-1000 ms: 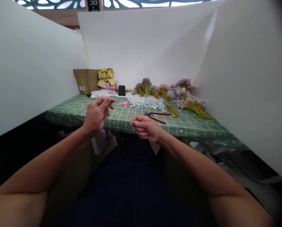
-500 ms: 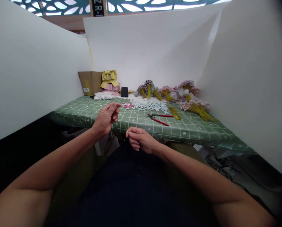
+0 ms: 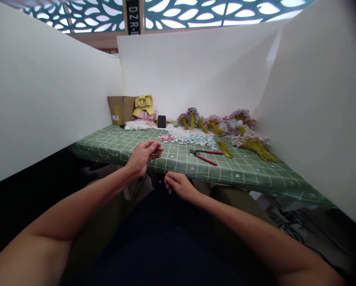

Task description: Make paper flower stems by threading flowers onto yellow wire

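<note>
Both hands have dropped lower and closer to the body since a second ago, the right one down off the table edge toward the lap.

White boards wall in 3 sides of the green checked table [image 3: 112,145]. Along its back lie bunches of small flowers [image 3: 249,140] on yellow stems, then a spread of loose white, blue and pink blossoms [image 3: 192,138], then red-handled pliers [image 3: 204,155]. The left hand [image 3: 144,155] hovers over the near edge, thumb and fingertips pinched together; whatever they pinch is too small to see. The right hand [image 3: 178,184] is curled loosely shut below the edge, contents hidden. Judging by this, the pliers and blossoms lie untouched, well apart from both hands.
</note>
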The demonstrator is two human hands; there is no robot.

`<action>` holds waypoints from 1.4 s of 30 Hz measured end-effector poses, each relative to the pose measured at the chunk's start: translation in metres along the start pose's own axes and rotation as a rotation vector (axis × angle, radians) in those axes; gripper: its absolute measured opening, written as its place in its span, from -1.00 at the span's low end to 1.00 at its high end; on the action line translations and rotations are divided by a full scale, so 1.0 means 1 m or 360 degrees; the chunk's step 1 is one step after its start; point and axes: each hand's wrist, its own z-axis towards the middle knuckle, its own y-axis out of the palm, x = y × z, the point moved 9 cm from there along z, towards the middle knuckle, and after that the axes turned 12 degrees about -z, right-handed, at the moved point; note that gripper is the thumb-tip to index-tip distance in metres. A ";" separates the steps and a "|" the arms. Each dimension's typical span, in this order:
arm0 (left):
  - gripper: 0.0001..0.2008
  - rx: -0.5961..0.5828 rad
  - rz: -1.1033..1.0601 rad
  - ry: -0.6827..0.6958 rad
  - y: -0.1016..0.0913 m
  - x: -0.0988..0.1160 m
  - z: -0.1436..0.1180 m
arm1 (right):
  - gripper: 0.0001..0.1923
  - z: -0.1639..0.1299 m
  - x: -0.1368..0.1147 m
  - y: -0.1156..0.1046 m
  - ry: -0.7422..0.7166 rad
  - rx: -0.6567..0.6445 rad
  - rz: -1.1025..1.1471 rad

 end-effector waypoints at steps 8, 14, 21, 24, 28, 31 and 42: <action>-0.90 0.0096 0.0120 0.0041 -0.012 0.001 0.006 | -0.71 -0.006 -0.008 -0.015 -0.0197 0.0354 -0.0751; -0.88 0.0152 0.0092 -0.0020 -0.024 -0.006 0.016 | -0.68 -0.008 -0.009 -0.008 -0.0184 0.0348 -0.0665; -0.93 0.0251 0.0090 0.0036 -0.033 -0.009 0.018 | -0.68 -0.011 -0.008 -0.006 -0.0181 0.0442 -0.1099; -0.93 0.0284 0.0021 -0.0039 -0.037 -0.016 0.020 | -0.69 -0.012 -0.008 0.003 -0.0171 0.0433 -0.1227; -0.93 0.0286 -0.0054 -0.0178 -0.038 -0.026 0.020 | -0.72 -0.015 -0.007 0.012 -0.0104 0.0446 -0.1448; -0.94 0.0248 -0.0096 -0.0231 -0.035 -0.032 0.018 | -0.72 -0.017 -0.003 0.015 -0.0072 0.0434 -0.1512; -0.84 0.0068 0.0100 -0.0277 -0.015 -0.057 -0.002 | -0.72 -0.013 0.001 -0.016 0.0065 0.0647 -0.1404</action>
